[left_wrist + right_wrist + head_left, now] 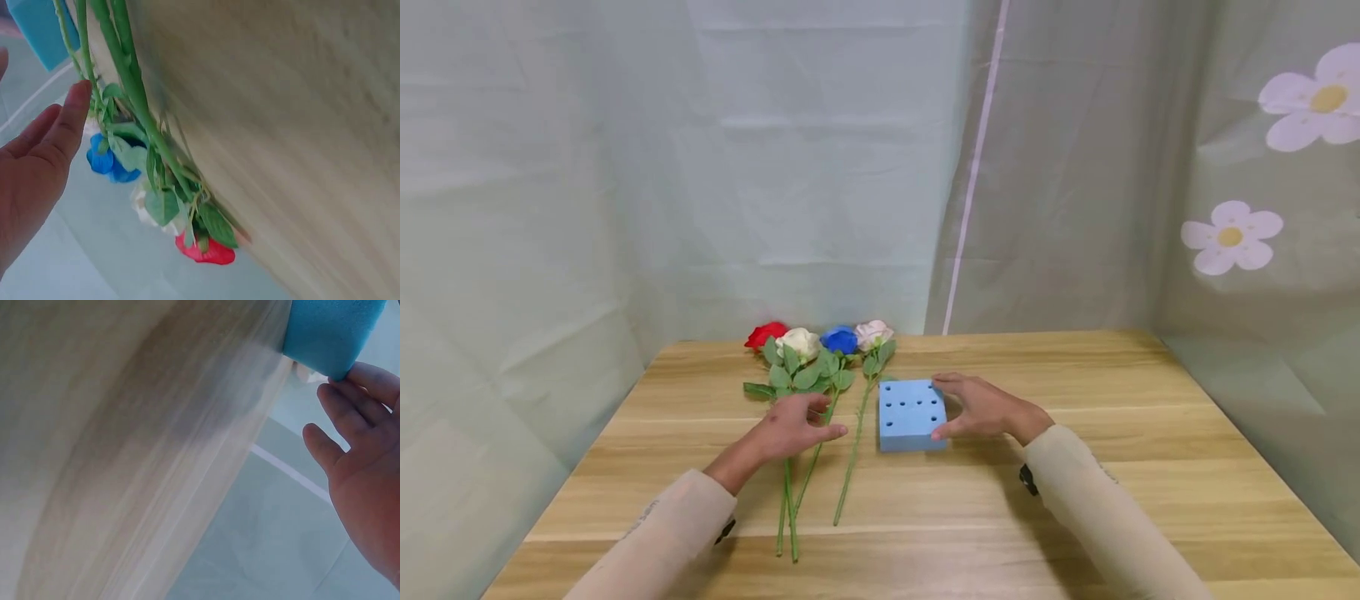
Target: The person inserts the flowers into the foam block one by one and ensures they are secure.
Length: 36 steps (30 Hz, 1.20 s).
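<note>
A light blue block point(912, 415) with several small holes in its top is at mid-table. My right hand point(981, 408) holds its right side, thumb at the front and fingertips at the back corner. In the right wrist view, fingers point(353, 403) touch the block point(331, 334). My left hand point(792, 427) hovers over the flower stems left of the block, fingers loosely bent, gripping nothing. Artificial roses lie there: red point(766, 335), white point(799, 343), blue point(840, 339) and pale pink point(873, 334), heads toward the back. Their green stems point(852, 467) point toward me.
The wood-grain table point(1150, 467) carries everything. Pale fabric curtains point(820, 167) stand at its back and sides, with printed flowers point(1231, 237) on the right one. Leaves point(808, 375) of the roses overlap left of the block.
</note>
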### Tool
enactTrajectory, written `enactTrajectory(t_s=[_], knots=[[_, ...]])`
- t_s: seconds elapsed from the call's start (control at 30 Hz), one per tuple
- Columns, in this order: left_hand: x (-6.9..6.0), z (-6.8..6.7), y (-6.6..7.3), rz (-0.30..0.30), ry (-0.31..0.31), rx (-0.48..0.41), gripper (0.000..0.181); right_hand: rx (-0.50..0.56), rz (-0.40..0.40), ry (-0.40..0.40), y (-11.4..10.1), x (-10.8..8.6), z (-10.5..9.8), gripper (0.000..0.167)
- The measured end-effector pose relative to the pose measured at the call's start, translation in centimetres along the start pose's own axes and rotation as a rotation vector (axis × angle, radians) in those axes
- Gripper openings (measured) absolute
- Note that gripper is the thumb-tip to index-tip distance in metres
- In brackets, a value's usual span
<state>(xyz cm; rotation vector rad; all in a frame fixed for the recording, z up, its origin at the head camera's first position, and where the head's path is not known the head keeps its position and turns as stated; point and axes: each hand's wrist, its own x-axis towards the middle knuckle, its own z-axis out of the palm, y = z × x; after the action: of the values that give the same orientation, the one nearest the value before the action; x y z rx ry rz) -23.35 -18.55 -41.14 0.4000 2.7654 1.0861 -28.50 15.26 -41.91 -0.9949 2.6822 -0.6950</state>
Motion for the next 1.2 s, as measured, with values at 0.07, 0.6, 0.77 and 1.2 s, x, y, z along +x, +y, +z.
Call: enactTrajectory(t_s=[0.07, 0.6, 0.77, 1.2], knots=[[0.0, 0.3, 0.1, -0.007, -0.013, -0.037, 0.067, 0.011, 0.001, 0.004, 0.0, 0.0, 0.0, 0.102], [0.5, 1.0, 0.0, -0.024, 0.040, 0.044, 0.041, 0.009, -0.018, 0.006, 0.0, -0.2, 0.1, 0.099], [0.6, 1.2, -0.1, -0.028, 0.036, 0.056, 0.039, 0.032, -0.029, -0.003, 0.2, -0.4, 0.0, 0.095], [1.1, 1.4, 0.6, -0.008, 0.012, -0.018, 0.039, 0.041, -0.026, 0.003, 0.4, -0.5, 0.1, 0.094]])
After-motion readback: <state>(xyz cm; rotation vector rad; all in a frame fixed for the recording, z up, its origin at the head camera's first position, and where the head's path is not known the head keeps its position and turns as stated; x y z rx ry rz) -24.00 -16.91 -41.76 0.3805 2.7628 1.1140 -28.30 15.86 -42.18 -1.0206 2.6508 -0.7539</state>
